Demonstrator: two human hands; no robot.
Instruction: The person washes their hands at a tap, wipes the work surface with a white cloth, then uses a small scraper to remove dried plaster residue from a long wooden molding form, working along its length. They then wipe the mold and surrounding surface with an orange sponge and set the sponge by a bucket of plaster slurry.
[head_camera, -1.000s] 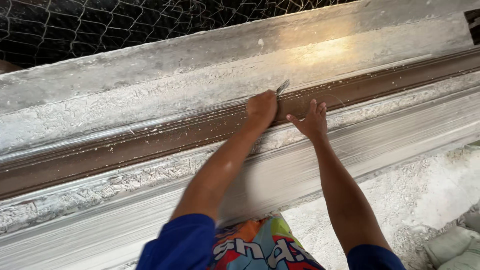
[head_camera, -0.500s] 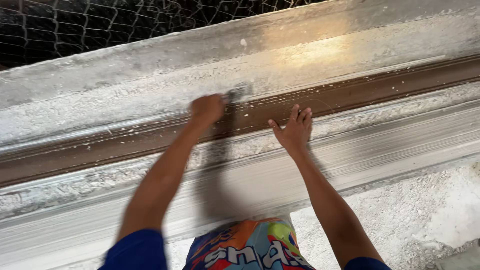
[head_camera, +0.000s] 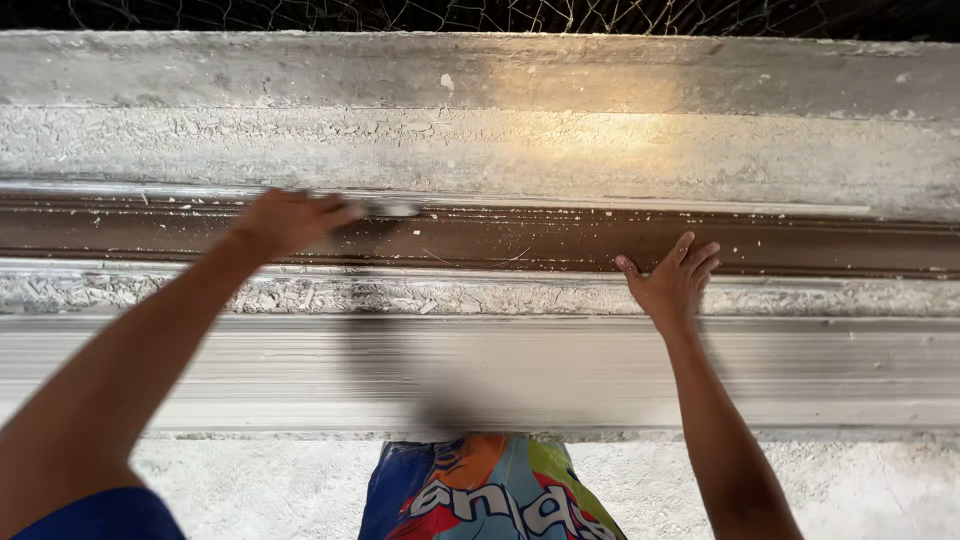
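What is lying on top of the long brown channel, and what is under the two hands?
White flakes and crumbs dot the brown channel. The right hand rests flat on its lower edge. The left hand holds a blurred flat scraper against its upper edge. The surface beneath both hands is hidden.

Wire mesh (head_camera: 480, 14) up top, rough white floor (head_camera: 260, 480), colourful printed fabric (head_camera: 490, 490)

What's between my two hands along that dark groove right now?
In the head view, between the left hand with its scraper and the right hand, only the brown groove flecked with white crumbs.
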